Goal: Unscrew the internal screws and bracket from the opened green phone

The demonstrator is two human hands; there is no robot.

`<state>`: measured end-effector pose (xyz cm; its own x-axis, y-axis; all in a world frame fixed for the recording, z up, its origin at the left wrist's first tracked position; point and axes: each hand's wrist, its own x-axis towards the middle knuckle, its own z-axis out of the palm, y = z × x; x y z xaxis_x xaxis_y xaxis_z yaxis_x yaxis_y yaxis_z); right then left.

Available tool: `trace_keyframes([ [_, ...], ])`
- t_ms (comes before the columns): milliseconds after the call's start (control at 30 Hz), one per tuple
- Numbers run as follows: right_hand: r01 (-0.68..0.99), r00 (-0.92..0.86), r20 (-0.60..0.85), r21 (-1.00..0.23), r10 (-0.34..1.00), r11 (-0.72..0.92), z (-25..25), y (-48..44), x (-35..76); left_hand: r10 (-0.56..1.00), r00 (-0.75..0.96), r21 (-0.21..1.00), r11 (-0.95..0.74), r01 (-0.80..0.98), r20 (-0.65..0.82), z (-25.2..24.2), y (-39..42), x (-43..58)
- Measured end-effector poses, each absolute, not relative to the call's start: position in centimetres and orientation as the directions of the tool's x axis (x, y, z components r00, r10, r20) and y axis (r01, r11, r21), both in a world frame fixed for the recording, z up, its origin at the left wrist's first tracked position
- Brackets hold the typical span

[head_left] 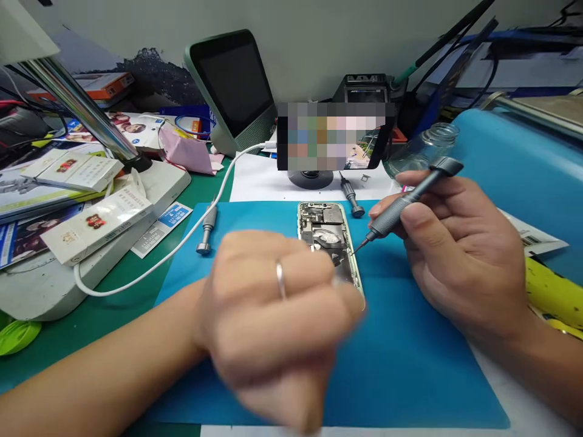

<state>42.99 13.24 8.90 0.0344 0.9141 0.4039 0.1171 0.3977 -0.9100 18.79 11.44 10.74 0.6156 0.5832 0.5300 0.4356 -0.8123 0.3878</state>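
Observation:
An opened smartphone (325,220) lies on the blue mat with its inner parts showing. Its lower part is hidden behind my left hand (273,315), which is curled closed in the foreground, slightly blurred, with a ring on one finger. Whatever its fingertips may hold is out of sight. My right hand (469,261) grips a grey precision screwdriver (395,212) at a slant, its thin tip at the phone's right edge. A second screwdriver (350,195) lies behind the phone, and a third screwdriver (207,230) rests to the left.
A blue mat (410,364) covers the work area. Behind it stand a phone on a round stand (334,139), a smart display (232,85) and a glass jar (426,145). A white cable (175,247) curves along the left, near white boxes (98,221) on a lamp base.

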Motion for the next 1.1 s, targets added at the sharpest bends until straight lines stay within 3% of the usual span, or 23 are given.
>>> trace_keyframes([
  [67,0.092,0.04,0.392,-0.917,0.919,0.387,9.0,13.5,43.0,0.521,0.635,0.347,-0.853,0.39,0.57,10.6,13.7,19.3],
  [200,0.087,0.016,0.345,-0.935,0.938,0.343,9.0,13.8,43.2,0.637,0.613,0.341,-0.77,0.54,0.468,9.9,16.5,19.4],
  [300,0.154,-0.04,0.394,-0.906,0.918,0.395,8.8,13.5,43.5,0.677,0.62,0.353,-0.736,0.578,0.395,9.5,16.9,19.2],
  [467,0.369,-0.246,0.655,-0.618,0.714,0.694,8.1,12.7,44.4,0.713,0.631,0.453,-0.692,0.563,0.306,9.0,16.8,19.8],
  [600,0.413,-0.333,0.739,-0.445,0.586,0.795,8.2,12.7,45.0,0.74,0.633,0.544,-0.635,0.548,0.226,8.6,17.0,20.3],
  [800,0.427,-0.349,0.755,-0.399,0.555,0.812,8.3,13.1,45.2,0.728,0.667,0.562,-0.623,0.544,0.16,8.4,17.3,20.4],
  [1100,0.456,-0.299,0.711,-0.48,0.637,0.75,7.7,13.3,45.2,0.6,0.8,0.561,-0.664,0.494,0.006,9.1,17.0,19.9],
])
